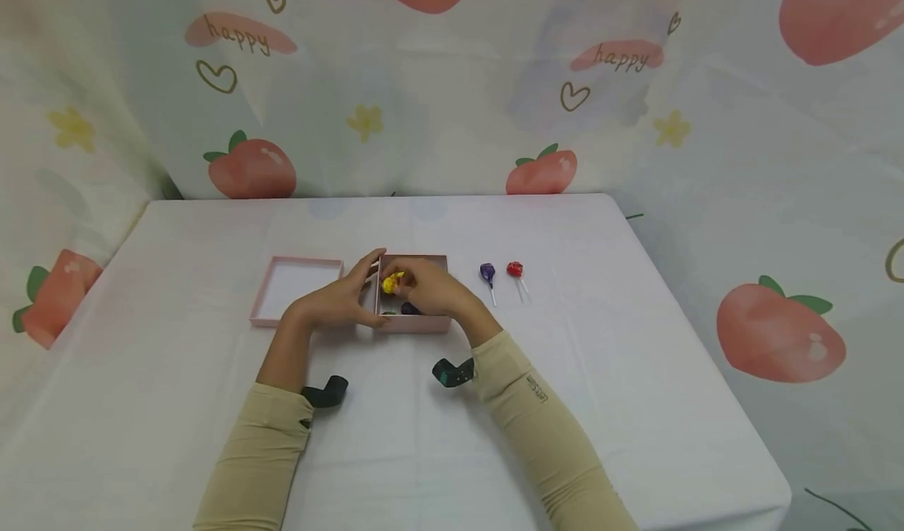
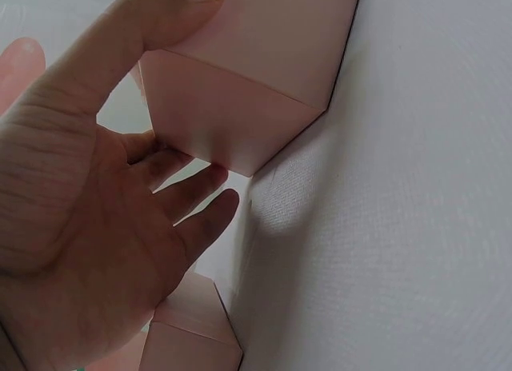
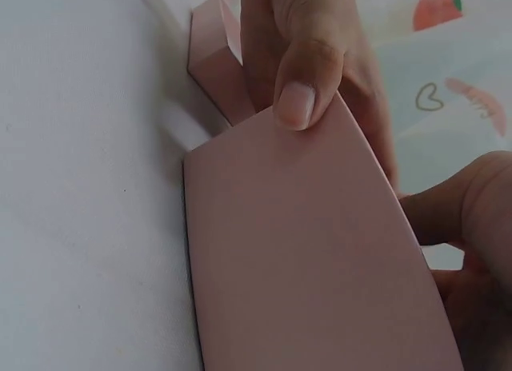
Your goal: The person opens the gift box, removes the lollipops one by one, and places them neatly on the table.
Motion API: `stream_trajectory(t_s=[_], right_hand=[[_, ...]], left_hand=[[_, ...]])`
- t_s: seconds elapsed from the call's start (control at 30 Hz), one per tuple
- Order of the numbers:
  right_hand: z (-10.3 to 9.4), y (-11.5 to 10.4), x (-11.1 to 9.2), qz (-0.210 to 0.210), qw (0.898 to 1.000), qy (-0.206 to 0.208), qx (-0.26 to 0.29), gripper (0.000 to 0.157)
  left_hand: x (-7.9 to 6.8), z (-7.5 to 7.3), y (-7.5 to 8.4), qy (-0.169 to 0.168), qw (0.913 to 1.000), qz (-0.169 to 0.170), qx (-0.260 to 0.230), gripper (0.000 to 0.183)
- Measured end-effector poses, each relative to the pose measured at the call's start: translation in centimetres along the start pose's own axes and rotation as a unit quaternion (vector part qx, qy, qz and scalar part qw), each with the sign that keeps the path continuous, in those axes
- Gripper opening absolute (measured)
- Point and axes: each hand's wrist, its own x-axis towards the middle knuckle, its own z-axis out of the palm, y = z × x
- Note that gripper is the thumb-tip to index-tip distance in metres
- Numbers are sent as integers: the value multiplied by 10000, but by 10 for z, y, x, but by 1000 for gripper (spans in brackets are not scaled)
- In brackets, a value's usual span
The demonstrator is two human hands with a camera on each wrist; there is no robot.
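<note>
A pink open-topped box [image 1: 415, 325] sits mid-table. My left hand [image 1: 337, 302] grips its left end, thumb on the front wall and fingers toward the back. In the left wrist view, the thumb of the left hand [image 2: 88, 227] presses the box [image 2: 240, 115] and the fingers spread along its end. Inside the box, my right hand [image 1: 434, 288] pinches a lollipop with a yellow wrapper [image 1: 390, 283]. A dark wrapped piece [image 1: 410, 309] lies below that hand, partly hidden. In the right wrist view the box wall [image 3: 296, 227] hides the right fingertips.
Left of the box lies its pink lid [image 1: 264, 322], white inside up. To the right are a purple lollipop [image 1: 487, 272] and a red lollipop [image 1: 515, 269], with two white sticks below the red one. A patterned curtain [image 1: 438, 100] hangs behind the table.
</note>
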Motion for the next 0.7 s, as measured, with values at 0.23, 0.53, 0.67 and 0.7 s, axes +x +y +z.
stream_trajectory(t_s=[0.23,0.53,0.67,0.7], right_hand=[[-3,-5,-5,-9,9970,567,521,27],[0,-8,-7,175,9944,735,745,28],[0,-8,-8,202,9945,728,726,28],[0,-8,-8,208,9944,778,686,28]], left_hand=[[-1,-1,1,-6,10000,14,67,125],[-2,0,0,-4,9999,122,-3,123],[-1,0,0,-31,9999,108,-66,123],[-1,0,0,-35,9999,91,-79,124]])
